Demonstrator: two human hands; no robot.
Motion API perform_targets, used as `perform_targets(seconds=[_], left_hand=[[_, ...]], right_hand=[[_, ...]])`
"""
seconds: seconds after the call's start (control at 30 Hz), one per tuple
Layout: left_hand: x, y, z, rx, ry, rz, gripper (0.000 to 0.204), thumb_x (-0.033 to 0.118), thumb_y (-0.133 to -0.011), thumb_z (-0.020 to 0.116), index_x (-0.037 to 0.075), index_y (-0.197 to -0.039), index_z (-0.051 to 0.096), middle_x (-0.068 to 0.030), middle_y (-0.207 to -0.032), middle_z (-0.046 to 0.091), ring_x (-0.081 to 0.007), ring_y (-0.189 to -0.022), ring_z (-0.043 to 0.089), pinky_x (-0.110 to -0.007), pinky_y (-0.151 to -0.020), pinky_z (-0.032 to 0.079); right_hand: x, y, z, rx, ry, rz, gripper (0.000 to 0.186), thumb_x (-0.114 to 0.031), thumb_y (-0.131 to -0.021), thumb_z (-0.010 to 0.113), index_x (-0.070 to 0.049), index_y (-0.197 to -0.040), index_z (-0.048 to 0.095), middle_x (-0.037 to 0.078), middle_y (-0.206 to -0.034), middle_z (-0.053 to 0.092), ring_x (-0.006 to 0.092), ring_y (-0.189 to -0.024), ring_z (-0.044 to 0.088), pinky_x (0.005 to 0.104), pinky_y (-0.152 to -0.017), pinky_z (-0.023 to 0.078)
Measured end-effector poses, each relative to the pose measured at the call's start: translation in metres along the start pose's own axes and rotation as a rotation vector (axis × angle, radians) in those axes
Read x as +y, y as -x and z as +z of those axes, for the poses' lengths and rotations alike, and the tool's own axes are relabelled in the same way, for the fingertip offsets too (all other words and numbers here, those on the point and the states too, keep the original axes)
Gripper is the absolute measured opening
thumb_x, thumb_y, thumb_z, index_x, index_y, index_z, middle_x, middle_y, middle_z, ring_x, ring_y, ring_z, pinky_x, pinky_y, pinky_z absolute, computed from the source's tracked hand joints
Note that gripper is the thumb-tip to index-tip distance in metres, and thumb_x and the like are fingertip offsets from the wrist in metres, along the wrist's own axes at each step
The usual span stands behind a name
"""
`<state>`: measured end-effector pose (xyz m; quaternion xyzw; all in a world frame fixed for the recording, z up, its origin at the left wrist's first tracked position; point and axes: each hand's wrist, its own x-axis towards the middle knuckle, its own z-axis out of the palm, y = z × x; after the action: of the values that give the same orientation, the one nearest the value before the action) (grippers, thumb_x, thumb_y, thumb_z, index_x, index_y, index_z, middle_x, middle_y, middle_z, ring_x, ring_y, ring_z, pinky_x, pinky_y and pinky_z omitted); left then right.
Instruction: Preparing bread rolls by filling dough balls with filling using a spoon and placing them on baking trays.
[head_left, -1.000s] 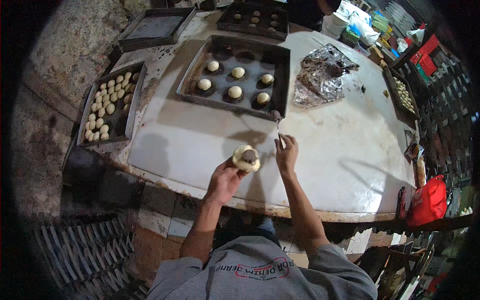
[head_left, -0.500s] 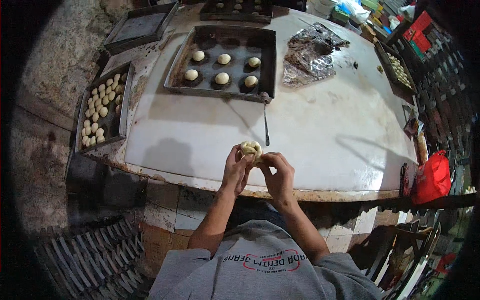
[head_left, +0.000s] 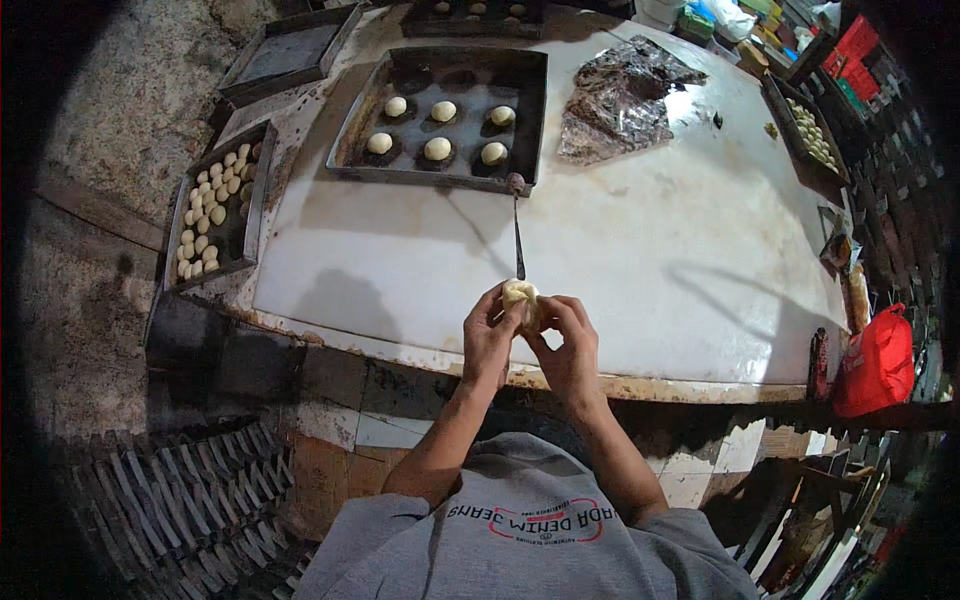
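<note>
My left hand (head_left: 487, 345) and my right hand (head_left: 570, 355) pinch the edges of a pale dough piece (head_left: 520, 294) between them, over the front of the table; it looks partly folded up. A spoon (head_left: 518, 240) lies just beyond them, its dark, paste-covered end resting on the front rim of a metal tray (head_left: 400, 176). That tray holds several round dough balls (head_left: 437, 148).
On the white table (head_left: 720, 250): a tray of many dough balls (head_left: 215, 210) at left, an empty tray (head_left: 285, 55) and another tray (head_left: 470, 30) behind, a crumpled dark-smeared plastic sheet (head_left: 625, 110), another dough tray (head_left: 805, 130) at right, a red bag (head_left: 875, 360).
The spoon left my right hand and now lies on the tray's rim. My right hand joined my left at the dough piece, whose edges have been drawn up over the dark filling.
</note>
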<state>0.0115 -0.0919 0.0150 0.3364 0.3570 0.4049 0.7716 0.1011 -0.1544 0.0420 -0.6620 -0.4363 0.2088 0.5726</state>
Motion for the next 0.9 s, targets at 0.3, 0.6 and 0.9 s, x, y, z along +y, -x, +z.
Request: perform_targets(seconds=[0.3, 0.6, 0.9], left_hand=[[0.031, -0.024, -0.007, -0.531, -0.559, 0.206, 0.029, 0.0, -0.083, 0.048, -0.002, -0.112, 0.049, -0.01, -0.111, 0.052, -0.0189, -0.099, 0.054, -0.027, -0.084, 0.046], [-0.007, -0.043, -0.029, -0.271, -0.678, 0.276, 0.037, 0.009, -0.074, 0.066, 0.002, -0.106, 0.049, -0.0102, -0.096, 0.054, -0.0179, -0.079, 0.056, -0.027, -0.066, 0.047], [0.031, -0.039, -0.099, -0.419, -0.413, -0.108, 0.055, 0.012, -0.081, 0.058, 0.003, -0.126, 0.028, -0.0106, -0.109, 0.046, -0.0158, -0.092, 0.051, -0.03, -0.082, 0.043]], right_hand=[[0.009, -0.035, -0.003, 0.063, 0.088, 0.054, 0.022, 0.002, -0.067, 0.065, 0.0, -0.085, 0.052, 0.012, -0.074, 0.06, 0.0203, -0.065, 0.061, 0.0271, -0.057, 0.048], [0.044, -0.01, 0.05, 0.293, -0.765, 0.688, 0.041, -0.03, -0.091, 0.038, 0.005, -0.111, 0.045, 0.013, -0.102, 0.054, 0.0216, -0.095, 0.052, 0.0331, -0.085, 0.04], [0.155, 0.0, -0.031, 0.414, 1.087, 0.179, 0.031, -0.019, -0.082, 0.047, 0.002, -0.105, 0.047, 0.02, -0.096, 0.048, 0.0326, -0.093, 0.043, 0.0414, -0.082, 0.033]])
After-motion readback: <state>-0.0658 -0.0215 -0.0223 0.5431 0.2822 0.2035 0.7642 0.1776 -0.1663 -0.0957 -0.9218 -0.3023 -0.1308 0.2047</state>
